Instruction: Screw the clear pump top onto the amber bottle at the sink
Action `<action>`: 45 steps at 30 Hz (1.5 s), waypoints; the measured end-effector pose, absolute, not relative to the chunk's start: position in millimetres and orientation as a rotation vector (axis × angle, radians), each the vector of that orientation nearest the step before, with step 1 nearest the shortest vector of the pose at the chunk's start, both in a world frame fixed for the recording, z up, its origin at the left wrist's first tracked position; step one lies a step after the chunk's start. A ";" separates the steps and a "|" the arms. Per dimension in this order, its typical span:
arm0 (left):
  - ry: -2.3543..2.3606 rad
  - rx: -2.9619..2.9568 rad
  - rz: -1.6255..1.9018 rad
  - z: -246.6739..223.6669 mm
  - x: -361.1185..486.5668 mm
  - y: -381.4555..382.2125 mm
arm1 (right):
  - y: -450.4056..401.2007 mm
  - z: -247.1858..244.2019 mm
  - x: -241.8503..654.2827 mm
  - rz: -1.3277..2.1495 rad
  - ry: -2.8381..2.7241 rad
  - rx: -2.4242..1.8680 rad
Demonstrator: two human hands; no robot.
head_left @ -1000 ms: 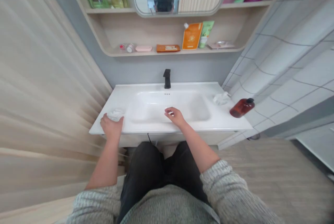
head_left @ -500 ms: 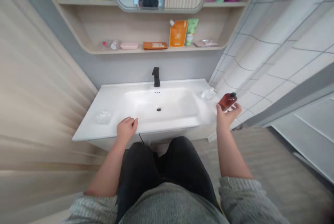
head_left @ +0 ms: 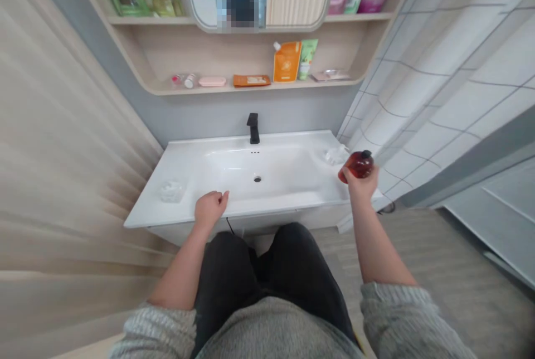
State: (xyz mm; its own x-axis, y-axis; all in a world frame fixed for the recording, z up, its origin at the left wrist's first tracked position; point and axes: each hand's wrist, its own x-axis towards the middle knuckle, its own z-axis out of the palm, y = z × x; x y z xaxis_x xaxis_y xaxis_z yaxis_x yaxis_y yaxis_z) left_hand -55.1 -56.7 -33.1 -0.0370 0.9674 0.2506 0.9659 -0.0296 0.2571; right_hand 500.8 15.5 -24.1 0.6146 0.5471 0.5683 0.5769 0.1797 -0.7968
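My right hand is wrapped round a reddish-brown see-through bottle with a black cap. It holds the bottle tilted at the right end of the white washbasin counter. My left hand is curled into a fist at the basin's front edge, and nothing shows in it. Between the hands lies the white sink, with a black tap behind it. A clear crumpled-looking item sits on the counter just left of the bottle.
Another clear item rests on the counter's left side. Above, a wall shelf carries an orange pouch, a green tube and a pink case. A mirror hangs above it. Curtains flank the left side.
The bottle in my right hand has come a little left, nearer the counter, and its tilt has changed. My left hand stays a fist. The view has shifted slightly.
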 end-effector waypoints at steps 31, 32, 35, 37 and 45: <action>1.862 2.116 0.688 -23.3 -6.6 -8.2 | 26.0 -35.9 225.8 0.411 -2.294 -1.050; 1.897 2.101 0.701 -22.2 -6.9 -9.4 | 25.2 -35.8 225.7 0.397 -2.297 -1.057; 1.883 2.055 0.849 -20.6 -8.3 -13.3 | 24.0 -36.2 225.5 0.387 -2.293 -1.071; 1.813 2.082 0.884 -20.6 -8.4 -15.1 | 24.1 -36.7 225.3 0.387 -2.291 -1.080; 1.969 2.091 0.729 -17.1 -4.3 -17.7 | 24.3 -37.2 224.5 0.374 -2.288 -1.088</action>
